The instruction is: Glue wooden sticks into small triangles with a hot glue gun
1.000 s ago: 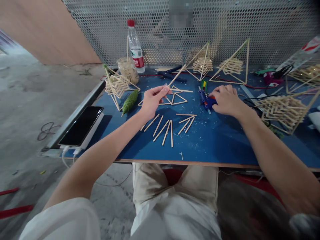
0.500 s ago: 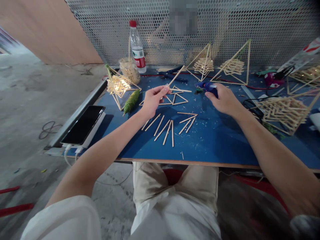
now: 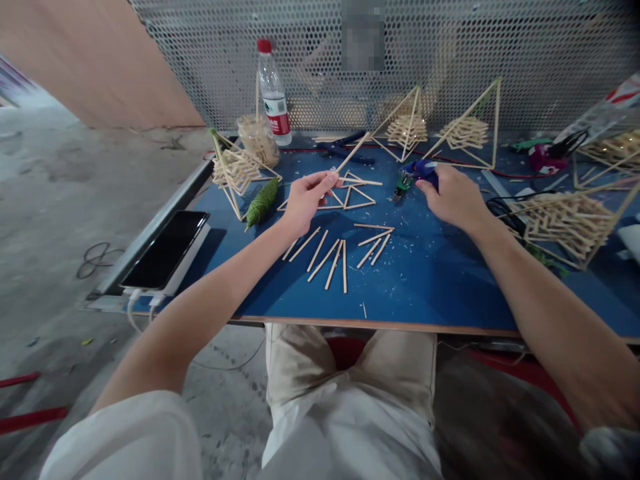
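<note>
- A red and white label is seen on the clear plastic bottle [image 3: 273,93] standing at the back of the blue table [image 3: 430,280], but its print is too small and blurred to be read.
- Red markings are visible on the silver packaging [image 3: 607,110] at the right edge of the table; no letters can be made out.
- No other text, brand, number or sign can be read anywhere in the view.
</note>
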Available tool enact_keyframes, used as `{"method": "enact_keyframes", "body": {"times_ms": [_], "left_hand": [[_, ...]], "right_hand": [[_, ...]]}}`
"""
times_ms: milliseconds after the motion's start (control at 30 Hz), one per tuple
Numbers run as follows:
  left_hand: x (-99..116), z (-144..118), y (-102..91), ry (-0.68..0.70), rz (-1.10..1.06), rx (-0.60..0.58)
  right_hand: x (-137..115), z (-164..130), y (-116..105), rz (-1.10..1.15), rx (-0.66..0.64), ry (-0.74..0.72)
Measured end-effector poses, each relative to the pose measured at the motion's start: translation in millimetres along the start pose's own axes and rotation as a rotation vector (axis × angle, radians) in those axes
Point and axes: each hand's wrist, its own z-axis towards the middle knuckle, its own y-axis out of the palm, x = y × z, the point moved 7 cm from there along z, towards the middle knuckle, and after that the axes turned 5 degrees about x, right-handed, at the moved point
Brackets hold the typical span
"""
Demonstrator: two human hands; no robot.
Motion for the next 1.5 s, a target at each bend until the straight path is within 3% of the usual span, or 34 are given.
{"method": "enact_keyframes", "body": {"times_ms": [133, 300, 400, 567, 667, 867, 1000, 1100, 1200, 1400, 1500], "left_hand": [[-3.1, 1.6, -1.2, 0.002, 0.026, -0.001], [-4.0, 2.3, -0.5, 0.048, 0.032, -0.046], [-5.6, 2.5, -0.1, 0.04, 0.048, -0.055], [-5.0, 1.9, 1.8, 0.042, 0.03, -0.078], [-4.7, 2.0, 1.3, 0.055, 0.029, -0.079], [-6.4, 2.9, 0.8, 0.029, 0.03, -0.039], [-0.1, -0.3, 4.6, 0.03, 0.012, -0.032], [6.1, -2.3, 4.3, 0.03, -0.023, 0.003], [9.2, -2.5, 2.7, 0.019, -0.037, 0.035], [8.3, -1.7, 0.9, 0.017, 0.0, 0.04], [6.8, -0.8, 0.9, 0.038, 0.015, 0.011]], "right_hand": [[-6.6, 0.4, -9.7, 0.1, 0.056, 0.018], [-6.4, -1.8, -11.3, 0.663, 0.082, 0.191], [-19.4, -6.2, -12.0, 0.861, 0.019, 0.138], [-33.0, -15.4, -16.9, 0.855, 0.023, 0.11], [-32.3, -14.1, -3.0, 0.936, 0.006, 0.162], [10.9, -1.7, 36.2, 0.906, 0.176, 0.397], [11.5, 7.4, 48.5, 0.895, -0.045, 0.321], [-3.7, 10.3, 42.6, 0.972, -0.177, 0.254], [-13.0, 12.6, 29.5, 1.046, -0.103, 0.226], [-7.4, 4.8, 22.9, 1.089, 0.026, 0.356], [-9.4, 1.2, 13.7, 1.043, 0.017, 0.349]]}}
